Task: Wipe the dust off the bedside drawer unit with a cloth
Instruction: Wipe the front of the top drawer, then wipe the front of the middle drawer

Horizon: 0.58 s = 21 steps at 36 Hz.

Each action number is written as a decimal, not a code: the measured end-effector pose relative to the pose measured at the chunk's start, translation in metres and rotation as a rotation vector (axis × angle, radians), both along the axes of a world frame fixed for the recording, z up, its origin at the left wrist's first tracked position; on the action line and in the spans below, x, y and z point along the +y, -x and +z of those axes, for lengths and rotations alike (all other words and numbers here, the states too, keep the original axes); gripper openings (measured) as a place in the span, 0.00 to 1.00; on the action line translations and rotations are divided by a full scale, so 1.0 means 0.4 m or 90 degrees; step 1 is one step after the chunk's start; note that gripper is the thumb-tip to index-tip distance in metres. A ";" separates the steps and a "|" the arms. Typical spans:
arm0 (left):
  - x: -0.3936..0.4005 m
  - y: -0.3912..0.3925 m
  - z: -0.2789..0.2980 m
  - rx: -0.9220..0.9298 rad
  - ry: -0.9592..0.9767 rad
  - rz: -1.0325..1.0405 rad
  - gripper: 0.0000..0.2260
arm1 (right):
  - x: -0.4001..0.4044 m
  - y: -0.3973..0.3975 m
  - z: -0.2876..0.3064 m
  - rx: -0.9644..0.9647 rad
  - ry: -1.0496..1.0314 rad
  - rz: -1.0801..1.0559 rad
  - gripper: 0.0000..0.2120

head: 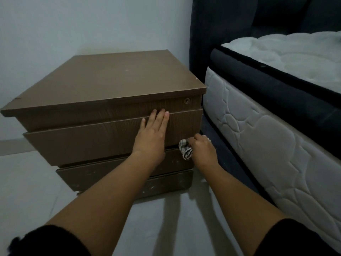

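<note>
Two hands are at work on the front of the brown drawer unit point(103, 80), which we see standing on the grey floor point(27, 191) against a pale wall point(73, 24), just beside the bed. Our left hand point(151, 133) lies flat on the upper drawer front point(92, 141), its fingers point(162, 115) straight and close together, the tips reaching over the drawer's top edge onto the narrow panel under the unit's top board. It holds nothing; it only presses against the wood.

Our right hand point(202, 146) is lower and further right, at the bottom right corner of that same drawer front. Its fingers are curled round a small checked cloth point(185, 149), bunched up in the grip, with a fold hanging out toward the left. The cloth touches the unit about where the upper drawer meets the one below.

The lower drawer fronts point(114, 172) show pale specks and smudges. A small round keyhole point(187, 101) sits near the right end of the top panel. The top board looks mostly even in colour, with a faint pale spot or two.

To the right, a white quilted mattress point(267, 145) with a dark band along its upper edge rests close to the unit, and a dark headboard point(221, 24) rises behind it. Both forearms are bare, and dark sleeves point(55, 241) show at the bottom of the view.
</note>
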<state>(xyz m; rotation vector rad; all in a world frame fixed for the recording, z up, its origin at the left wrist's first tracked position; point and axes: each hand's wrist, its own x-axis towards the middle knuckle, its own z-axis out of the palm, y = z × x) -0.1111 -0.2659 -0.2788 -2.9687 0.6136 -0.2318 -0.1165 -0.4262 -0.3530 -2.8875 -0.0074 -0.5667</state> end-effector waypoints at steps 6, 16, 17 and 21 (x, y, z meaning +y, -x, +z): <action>0.002 0.010 0.015 0.024 0.038 -0.010 0.42 | 0.024 0.024 0.032 0.071 0.012 -0.002 0.11; 0.250 0.108 -0.165 0.100 0.106 0.049 0.36 | 0.146 0.048 0.055 0.277 -0.025 0.069 0.22; 0.282 0.112 -0.181 0.119 0.107 0.083 0.35 | 0.166 0.046 0.055 0.301 -0.025 0.075 0.24; 0.390 0.110 -0.206 0.190 0.107 0.220 0.34 | 0.248 0.033 0.049 0.351 -0.029 0.111 0.30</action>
